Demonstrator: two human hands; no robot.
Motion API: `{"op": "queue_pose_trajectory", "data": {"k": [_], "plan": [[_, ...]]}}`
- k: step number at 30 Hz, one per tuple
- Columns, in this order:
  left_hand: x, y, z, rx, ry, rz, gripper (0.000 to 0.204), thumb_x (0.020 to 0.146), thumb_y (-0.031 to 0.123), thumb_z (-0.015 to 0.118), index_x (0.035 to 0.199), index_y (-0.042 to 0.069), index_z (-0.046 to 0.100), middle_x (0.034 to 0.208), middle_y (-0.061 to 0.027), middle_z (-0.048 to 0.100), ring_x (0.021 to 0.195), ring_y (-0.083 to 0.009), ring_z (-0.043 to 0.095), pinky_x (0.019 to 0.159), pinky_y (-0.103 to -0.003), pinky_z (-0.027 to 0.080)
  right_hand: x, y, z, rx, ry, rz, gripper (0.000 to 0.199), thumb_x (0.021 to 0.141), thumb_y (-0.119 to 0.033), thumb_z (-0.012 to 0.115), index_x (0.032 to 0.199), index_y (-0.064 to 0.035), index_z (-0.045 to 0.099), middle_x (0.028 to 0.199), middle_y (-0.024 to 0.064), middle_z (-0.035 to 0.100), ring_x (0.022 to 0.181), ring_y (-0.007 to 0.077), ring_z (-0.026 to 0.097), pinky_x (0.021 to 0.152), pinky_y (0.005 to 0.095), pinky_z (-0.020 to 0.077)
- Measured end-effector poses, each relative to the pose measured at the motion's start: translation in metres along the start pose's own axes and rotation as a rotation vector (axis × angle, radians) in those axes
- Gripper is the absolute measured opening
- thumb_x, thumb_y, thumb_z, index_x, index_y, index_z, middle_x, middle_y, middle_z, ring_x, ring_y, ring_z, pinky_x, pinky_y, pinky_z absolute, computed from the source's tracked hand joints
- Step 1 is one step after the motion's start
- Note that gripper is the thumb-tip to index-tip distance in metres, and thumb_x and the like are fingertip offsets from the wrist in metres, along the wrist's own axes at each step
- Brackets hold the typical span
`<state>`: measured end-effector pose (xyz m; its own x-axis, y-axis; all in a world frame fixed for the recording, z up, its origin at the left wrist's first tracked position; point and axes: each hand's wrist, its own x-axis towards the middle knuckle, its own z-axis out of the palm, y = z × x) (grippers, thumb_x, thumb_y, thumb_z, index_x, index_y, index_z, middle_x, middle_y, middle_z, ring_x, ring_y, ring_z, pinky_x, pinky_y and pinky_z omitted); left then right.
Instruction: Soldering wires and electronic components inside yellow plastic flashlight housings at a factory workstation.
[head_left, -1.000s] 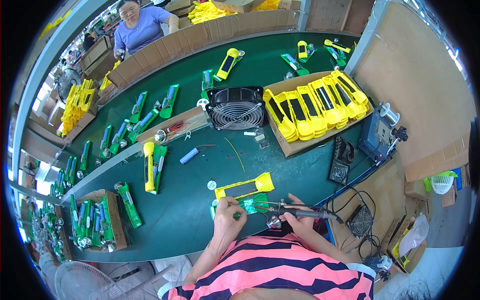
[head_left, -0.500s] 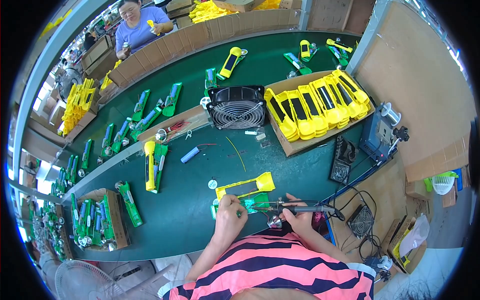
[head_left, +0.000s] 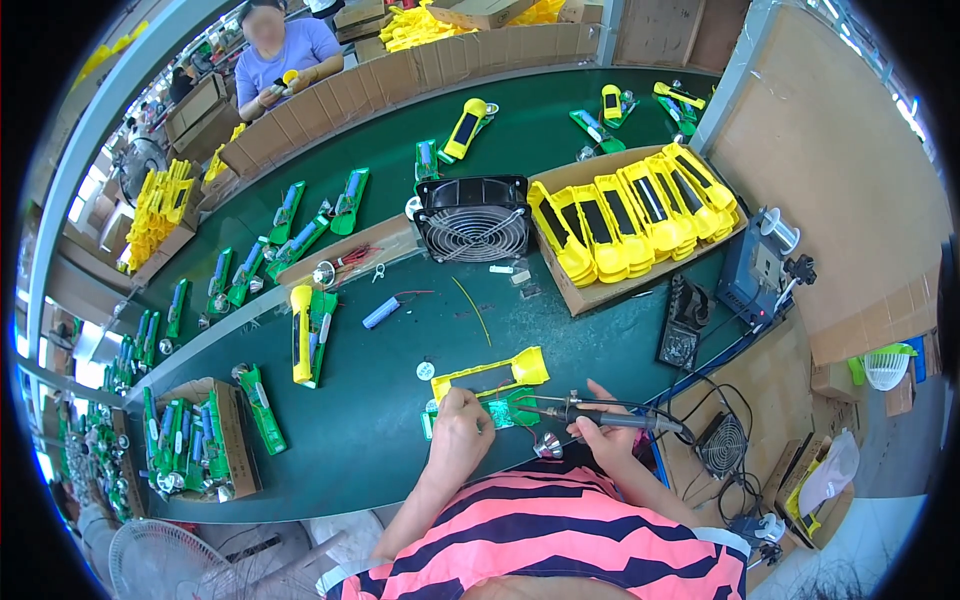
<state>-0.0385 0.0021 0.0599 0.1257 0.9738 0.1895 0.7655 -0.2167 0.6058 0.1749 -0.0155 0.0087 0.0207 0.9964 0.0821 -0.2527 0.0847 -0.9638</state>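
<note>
My right hand [head_left: 606,438] is closed around a soldering iron [head_left: 622,419], its tip pointing left over the right part of a green circuit board [head_left: 500,412]. Fingers pinched, my left hand [head_left: 461,432] rests at the board's left part, by the lower edge of a yellow flashlight casing [head_left: 527,367]. What those fingers hold is hidden. Thin red wires run between casing and board. At the board's lower right lies a silver lamp reflector [head_left: 547,446]. A small white disc [head_left: 425,370] sits just left of the casing.
A black fan [head_left: 473,220] stands beyond the casing, beside a carton [head_left: 577,300] of yellow casings. At right are a soldering station [head_left: 752,275] and black iron stand [head_left: 683,320]. A carton of green assemblies [head_left: 236,440] is at left. Across the belt, a person handles a yellow part.
My right hand has drawn the soldering iron slightly right, its tip shifting the same way. My left hand has hardly moved. The person across has brought both hands together.
</note>
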Motion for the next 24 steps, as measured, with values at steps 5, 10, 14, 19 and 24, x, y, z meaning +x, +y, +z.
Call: {"op": "queue_pose_trajectory", "data": {"k": [5, 10, 14, 19, 24], "plan": [[0.001, -0.001, 0.001, 0.011, -0.009, -0.013, 0.01, 0.056, -0.003, 0.063, 0.06, 0.0, 0.056, 0.081, -0.011, 0.048, 0.079, -0.0265, 0.052, 0.067, -0.034, 0.044, 0.001, 0.011, -0.012, -0.332, -0.121, -0.226, 0.02, 0.075, 0.0, 0.058, 0.094, 0.0056, 0.054, 0.118, 0.0251, 0.044, 0.066, 0.0164, 0.063, 0.056, 0.02, 0.0505], [0.003, 0.002, -0.003, -0.019, -0.018, 0.006, 0.015, 0.056, -0.004, 0.064, 0.068, 0.001, 0.055, 0.082, -0.0116, 0.048, 0.079, -0.0273, 0.052, 0.067, -0.034, 0.044, -0.004, 0.017, -0.013, -0.29, -0.121, -0.208, 0.02, 0.075, 0.001, 0.058, 0.094, 0.005, 0.053, 0.122, 0.0256, 0.04, 0.065, 0.0165, 0.063, 0.054, 0.0202, 0.0502], [0.002, 0.0, -0.003, -0.038, -0.032, -0.009, 0.018, 0.057, -0.004, 0.065, 0.071, 0.002, 0.054, 0.083, -0.0118, 0.048, 0.079, -0.0275, 0.052, 0.067, -0.035, 0.044, -0.003, 0.017, -0.012, -0.267, -0.088, -0.191, 0.02, 0.075, 0.001, 0.058, 0.094, 0.0052, 0.053, 0.124, 0.0264, 0.037, 0.064, 0.0164, 0.063, 0.053, 0.0207, 0.05], [-0.009, 0.01, -0.014, 0.122, 0.077, 0.115, 0.021, 0.059, 0.008, 0.071, 0.069, 0.003, 0.053, 0.078, -0.0111, 0.051, 0.072, -0.0264, 0.053, 0.06, -0.034, 0.044, -0.002, 0.002, 0.001, -0.119, 0.027, -0.103, 0.012, 0.074, -0.006, 0.061, 0.084, 0.0006, 0.059, 0.063, 0.0049, 0.063, 0.063, 0.0114, 0.061, 0.098, 0.046, 0.027], [-0.037, 0.022, -0.044, 0.459, -0.39, -0.161, 0.019, 0.069, 0.018, 0.065, 0.074, 0.002, 0.056, 0.071, -0.0118, 0.054, 0.068, -0.0259, 0.056, 0.052, -0.034, 0.044, 0.0, -0.001, 0.0, -0.11, -0.002, -0.058, 0.01, 0.074, -0.006, 0.061, 0.082, 0.0001, 0.059, 0.061, 0.0032, 0.062, 0.062, 0.0107, 0.06, 0.098, 0.0458, 0.0273]]}}
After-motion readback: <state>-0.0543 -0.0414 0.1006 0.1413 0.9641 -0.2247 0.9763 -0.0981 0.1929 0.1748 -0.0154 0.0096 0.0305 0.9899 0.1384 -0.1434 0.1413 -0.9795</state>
